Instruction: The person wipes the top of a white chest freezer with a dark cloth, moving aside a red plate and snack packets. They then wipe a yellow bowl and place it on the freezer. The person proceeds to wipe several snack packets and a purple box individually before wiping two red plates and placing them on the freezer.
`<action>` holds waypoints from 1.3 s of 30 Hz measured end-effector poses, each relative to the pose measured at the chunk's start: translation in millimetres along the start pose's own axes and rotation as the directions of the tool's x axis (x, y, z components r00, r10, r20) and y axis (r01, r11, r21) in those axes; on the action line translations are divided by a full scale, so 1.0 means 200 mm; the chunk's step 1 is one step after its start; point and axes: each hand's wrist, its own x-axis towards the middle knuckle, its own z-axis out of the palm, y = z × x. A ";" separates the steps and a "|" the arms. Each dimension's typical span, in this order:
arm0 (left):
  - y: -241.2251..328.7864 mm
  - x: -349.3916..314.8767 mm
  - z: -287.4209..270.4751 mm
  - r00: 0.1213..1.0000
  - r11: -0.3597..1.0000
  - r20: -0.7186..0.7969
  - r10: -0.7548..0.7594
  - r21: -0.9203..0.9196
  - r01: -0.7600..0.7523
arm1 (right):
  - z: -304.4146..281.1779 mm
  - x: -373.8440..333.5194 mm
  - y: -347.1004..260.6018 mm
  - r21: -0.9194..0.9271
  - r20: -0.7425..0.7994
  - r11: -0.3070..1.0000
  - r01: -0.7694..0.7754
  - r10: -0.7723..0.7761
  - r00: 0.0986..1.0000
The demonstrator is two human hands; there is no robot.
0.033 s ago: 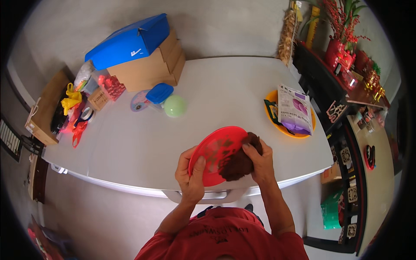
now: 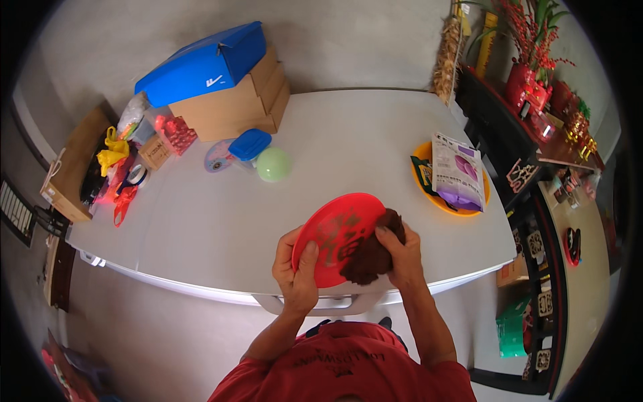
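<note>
A round red plate [image 2: 345,208] is held tilted over the table's near edge. My left hand [image 2: 297,264] grips its left rim, thumb on the upper face and fingers behind. Brown smears mark that face. Over the plate's right side lies a soft, dark brown, dough-like mass [image 2: 370,258] with ragged edges; its exact kind is unclear. My right hand [image 2: 404,254] is closed on it, the thumb pressing from above, its other fingers mostly hidden underneath.
The white table [image 2: 201,221] bears a yellow bowl [image 2: 418,151] with packets at right. At the back left are cardboard boxes [image 2: 221,110], a blue box [image 2: 201,67], a blue lid [image 2: 250,143] and a pale green ball-like thing [image 2: 274,165]. A black shelf [image 2: 536,248] stands at right.
The brown mass and my right thumb have shifted very slightly against the plate. The whole view has moved a little; both hands keep their grips.
</note>
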 end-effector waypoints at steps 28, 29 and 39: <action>-0.04 -0.04 -0.04 0.960 0.896 0.090 -0.265 -0.345 0.280 | 0.05 -0.31 -0.08 -0.158 0.183 0.987 -0.001 0.030 0.983; -0.03 -0.01 -0.05 0.957 0.894 0.104 -0.269 -0.344 0.289 | 0.04 -0.32 -0.02 -0.172 0.186 0.984 0.043 -0.010 0.983; 0.02 -0.06 -0.02 0.976 0.942 0.148 -0.157 -0.274 0.193 | 0.07 -0.17 0.02 -0.779 0.467 -0.086 0.621 -0.740 0.484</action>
